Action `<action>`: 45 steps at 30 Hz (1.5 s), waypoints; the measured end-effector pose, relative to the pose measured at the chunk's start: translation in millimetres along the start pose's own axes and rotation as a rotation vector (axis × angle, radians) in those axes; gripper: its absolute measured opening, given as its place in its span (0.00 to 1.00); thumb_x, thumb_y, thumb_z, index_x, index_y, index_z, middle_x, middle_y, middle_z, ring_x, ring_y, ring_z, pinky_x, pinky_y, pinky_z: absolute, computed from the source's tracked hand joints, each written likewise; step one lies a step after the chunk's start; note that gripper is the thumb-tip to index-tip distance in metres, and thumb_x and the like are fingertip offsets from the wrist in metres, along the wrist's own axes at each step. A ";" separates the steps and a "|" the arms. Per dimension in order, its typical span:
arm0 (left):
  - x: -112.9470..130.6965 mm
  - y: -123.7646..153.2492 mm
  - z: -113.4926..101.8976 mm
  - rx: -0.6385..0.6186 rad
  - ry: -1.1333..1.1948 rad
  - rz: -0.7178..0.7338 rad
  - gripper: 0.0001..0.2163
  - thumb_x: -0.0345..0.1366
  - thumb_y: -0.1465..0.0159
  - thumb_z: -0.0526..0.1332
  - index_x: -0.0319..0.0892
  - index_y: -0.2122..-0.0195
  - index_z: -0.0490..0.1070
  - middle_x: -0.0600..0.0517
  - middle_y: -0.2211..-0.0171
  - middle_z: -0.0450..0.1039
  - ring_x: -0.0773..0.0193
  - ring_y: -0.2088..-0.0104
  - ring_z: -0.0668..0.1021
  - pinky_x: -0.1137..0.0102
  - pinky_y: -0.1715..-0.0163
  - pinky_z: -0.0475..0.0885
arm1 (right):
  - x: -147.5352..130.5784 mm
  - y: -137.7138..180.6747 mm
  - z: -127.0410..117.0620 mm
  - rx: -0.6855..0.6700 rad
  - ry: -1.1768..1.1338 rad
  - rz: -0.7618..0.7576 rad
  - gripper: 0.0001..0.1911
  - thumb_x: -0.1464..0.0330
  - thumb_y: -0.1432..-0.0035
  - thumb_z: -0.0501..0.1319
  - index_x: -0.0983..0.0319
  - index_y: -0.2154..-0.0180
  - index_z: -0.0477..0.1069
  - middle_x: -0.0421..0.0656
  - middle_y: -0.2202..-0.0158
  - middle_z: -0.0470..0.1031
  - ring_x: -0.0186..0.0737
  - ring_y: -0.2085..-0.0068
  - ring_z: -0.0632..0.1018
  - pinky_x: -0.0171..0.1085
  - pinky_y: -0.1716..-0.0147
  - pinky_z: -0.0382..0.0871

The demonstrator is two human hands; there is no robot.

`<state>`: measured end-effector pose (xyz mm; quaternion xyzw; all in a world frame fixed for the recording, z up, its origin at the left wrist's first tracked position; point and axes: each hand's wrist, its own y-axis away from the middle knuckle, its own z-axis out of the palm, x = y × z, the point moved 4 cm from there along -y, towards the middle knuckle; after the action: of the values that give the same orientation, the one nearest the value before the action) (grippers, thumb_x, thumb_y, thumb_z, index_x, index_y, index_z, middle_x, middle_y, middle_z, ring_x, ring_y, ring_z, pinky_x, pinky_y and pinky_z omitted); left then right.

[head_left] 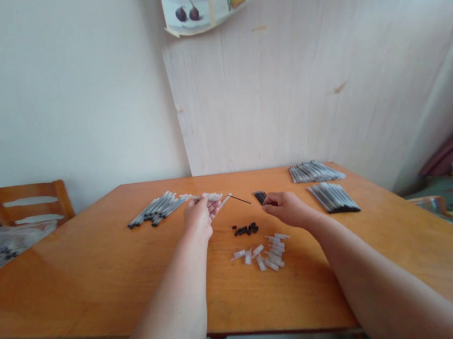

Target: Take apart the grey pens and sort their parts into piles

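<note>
Pinching, left hand [199, 215]: white tube [225, 201], tilted outward; thin black rod [241, 199] near tube's far end, join unclear.
Right hand [284, 207]: fingers drawn together beside short black rods [259, 196]; cannot tell whether gripping anything.
Bench [96, 272] centre: small black pieces [243, 230], white pieces [261, 262] nearer.
Bench sides: grey tubes [159, 208], left; two bundles [332, 197], right.

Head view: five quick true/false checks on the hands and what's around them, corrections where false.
1. The scattered white pieces lie nearer the camera than the small black pieces. True.
2. The right hand rests on the scattered white pieces. False: it is beyond them, by the short dark rods.
3. Two tube bundles lie on the table's right side. True.
4. The wooden chair is at picture right. False: it is at left.
5. The left hand holds a slim pale tube. True.
</note>
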<state>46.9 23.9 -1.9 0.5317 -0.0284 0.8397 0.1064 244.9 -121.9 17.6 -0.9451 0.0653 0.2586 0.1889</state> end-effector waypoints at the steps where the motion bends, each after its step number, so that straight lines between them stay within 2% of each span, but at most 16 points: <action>1: 0.6 0.0 -0.8 0.012 0.004 -0.003 0.05 0.35 0.37 0.59 0.40 0.66 0.65 0.49 0.75 0.76 0.64 0.75 0.80 0.74 0.75 0.71 | 4.4 -0.8 -2.0 0.018 0.012 0.032 0.09 0.66 0.46 0.56 0.62 0.73 0.72 0.39 0.77 0.71 0.33 0.73 0.69 0.31 0.75 0.55; 7: 2.5 3.8 -0.3 0.018 -0.016 -0.023 0.05 0.35 0.37 0.59 0.40 0.67 0.65 0.48 0.73 0.77 0.66 0.75 0.80 0.75 0.76 0.71 | 36.6 -4.6 -12.0 0.166 0.159 0.292 0.11 0.64 0.46 0.56 0.63 0.72 0.74 0.43 0.74 0.75 0.36 0.71 0.71 0.32 0.74 0.56; 13: 1.6 2.8 -1.1 -0.012 -0.093 -0.005 0.06 0.36 0.37 0.59 0.40 0.68 0.65 0.49 0.76 0.75 0.66 0.76 0.79 0.75 0.77 0.70 | 53.3 -4.8 -6.7 0.124 0.238 0.421 0.11 0.65 0.47 0.56 0.62 0.71 0.76 0.46 0.72 0.77 0.38 0.70 0.73 0.32 0.75 0.56; 24: 2.0 3.6 -2.6 -0.009 -0.164 0.027 0.06 0.35 0.38 0.60 0.40 0.67 0.65 0.50 0.76 0.75 0.65 0.76 0.79 0.75 0.77 0.70 | 58.2 -4.9 2.8 0.049 0.240 0.434 0.10 0.65 0.49 0.59 0.61 0.68 0.78 0.48 0.68 0.79 0.39 0.68 0.76 0.32 0.76 0.58; 34: 2.8 2.9 -3.4 0.000 -0.219 0.048 0.04 0.33 0.40 0.60 0.40 0.68 0.64 0.51 0.74 0.74 0.69 0.77 0.77 0.76 0.77 0.69 | 57.4 -4.8 5.2 0.016 0.212 0.448 0.11 0.64 0.49 0.58 0.62 0.70 0.78 0.47 0.71 0.78 0.37 0.71 0.75 0.31 0.77 0.57; 41: 4.0 -2.2 -8.6 0.029 -0.273 0.099 0.03 0.32 0.43 0.61 0.40 0.68 0.68 0.55 0.77 0.70 0.72 0.80 0.72 0.78 0.78 0.66 | 59.3 -5.6 2.3 0.064 0.203 0.465 0.11 0.64 0.49 0.57 0.62 0.70 0.77 0.47 0.70 0.78 0.38 0.70 0.75 0.32 0.76 0.57; 45: 5.5 -7.7 -12.7 0.074 -0.393 0.173 0.06 0.31 0.46 0.60 0.39 0.66 0.71 0.55 0.75 0.71 0.72 0.79 0.71 0.78 0.77 0.65 | 62.7 -6.6 3.0 0.093 0.187 0.498 0.13 0.64 0.48 0.57 0.63 0.68 0.77 0.48 0.69 0.78 0.38 0.69 0.75 0.32 0.75 0.57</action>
<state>35.0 34.3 -3.0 0.6842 -0.0631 0.7265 0.0067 298.8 -116.3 -14.8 -0.9099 0.3249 0.2054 0.1559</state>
